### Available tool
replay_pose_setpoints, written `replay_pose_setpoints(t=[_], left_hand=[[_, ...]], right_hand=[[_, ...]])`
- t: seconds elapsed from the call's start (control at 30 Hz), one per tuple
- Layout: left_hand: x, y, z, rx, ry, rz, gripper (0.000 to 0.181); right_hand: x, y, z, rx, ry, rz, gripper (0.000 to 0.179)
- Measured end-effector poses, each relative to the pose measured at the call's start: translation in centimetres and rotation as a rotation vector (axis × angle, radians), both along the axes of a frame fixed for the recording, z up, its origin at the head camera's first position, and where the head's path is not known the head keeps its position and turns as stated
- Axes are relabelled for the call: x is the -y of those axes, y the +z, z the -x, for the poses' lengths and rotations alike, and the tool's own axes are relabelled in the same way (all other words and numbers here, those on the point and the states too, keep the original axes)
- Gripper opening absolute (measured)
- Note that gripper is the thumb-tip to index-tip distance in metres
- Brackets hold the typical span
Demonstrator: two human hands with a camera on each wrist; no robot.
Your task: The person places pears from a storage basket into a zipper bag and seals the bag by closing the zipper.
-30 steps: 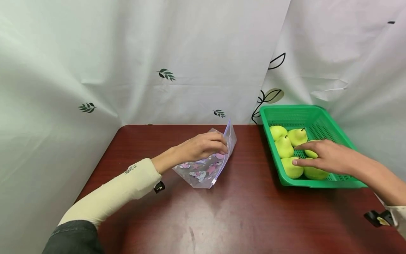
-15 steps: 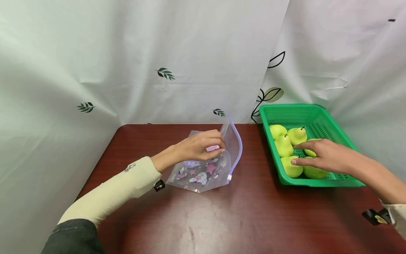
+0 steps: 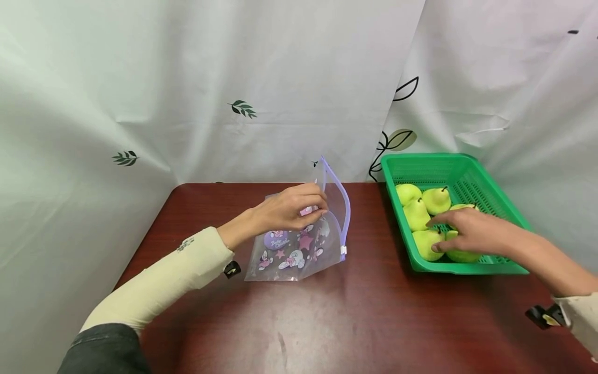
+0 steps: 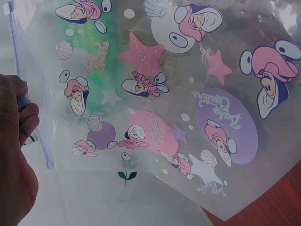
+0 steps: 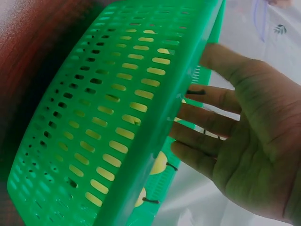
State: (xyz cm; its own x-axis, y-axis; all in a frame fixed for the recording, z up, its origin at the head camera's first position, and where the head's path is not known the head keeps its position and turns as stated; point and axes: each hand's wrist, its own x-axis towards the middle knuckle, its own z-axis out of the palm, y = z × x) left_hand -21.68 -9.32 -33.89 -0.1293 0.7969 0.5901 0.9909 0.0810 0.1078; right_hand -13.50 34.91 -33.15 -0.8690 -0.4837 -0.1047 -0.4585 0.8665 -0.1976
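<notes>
My left hand (image 3: 299, 205) pinches the upper edge of a clear zip bag (image 3: 294, 257) printed with pink and purple cartoons. The bag stands tilted on the table, its purple-edged mouth gaping to the right, with a white slider (image 3: 343, 250) at the lower corner. In the left wrist view the bag (image 4: 225, 183) fills most of the picture. My right hand (image 3: 486, 231) reaches into a green basket (image 3: 472, 268), thumb and fingers spread over the front pears. Its thumb lies over a pear (image 3: 426, 245); contact is unclear. In the right wrist view the basket wall (image 5: 89, 122) partly hides the fingers.
More yellow-green pears (image 3: 436, 201) lie in the basket's left and middle. The basket stands at the right of a dark red table (image 3: 327, 322). A white patterned curtain (image 3: 280, 78) hangs behind and at both sides.
The bag's mouth has swung round and widened, and its body has spread out leftward. My left hand has shifted slightly left and up. My right hand's fingers have lowered slightly over the pears.
</notes>
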Motion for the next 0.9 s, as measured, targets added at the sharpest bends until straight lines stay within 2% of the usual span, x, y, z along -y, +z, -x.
replay_pose_setpoints(t=[0.2, 0.37, 0.5, 0.7, 0.9], left_hand=[[0.4, 0.0, 0.1, 0.001, 0.018, 0.003, 0.004], [0.6, 0.0, 0.2, -0.003, 0.010, -0.007, 0.007], [0.7, 0.2, 0.2, 0.019, 0.007, -0.002, 0.007], [0.9, 0.8, 0.3, 0.076, 0.020, -0.012, 0.007], [0.4, 1.4, 0.8, 0.093, 0.005, -0.050, 0.007]], right_hand=[[0.2, -0.7, 0.5, -0.053, 0.077, 0.009, 0.033], [0.4, -0.8, 0.7, -0.066, 0.116, 0.024, 0.031], [0.6, -0.7, 0.7, -0.060, 0.129, 0.028, 0.031], [0.5, -0.5, 0.7, -0.046, 0.121, 0.021, 0.031], [0.3, 0.1, 0.7, -0.044, 0.079, 0.004, 0.033]])
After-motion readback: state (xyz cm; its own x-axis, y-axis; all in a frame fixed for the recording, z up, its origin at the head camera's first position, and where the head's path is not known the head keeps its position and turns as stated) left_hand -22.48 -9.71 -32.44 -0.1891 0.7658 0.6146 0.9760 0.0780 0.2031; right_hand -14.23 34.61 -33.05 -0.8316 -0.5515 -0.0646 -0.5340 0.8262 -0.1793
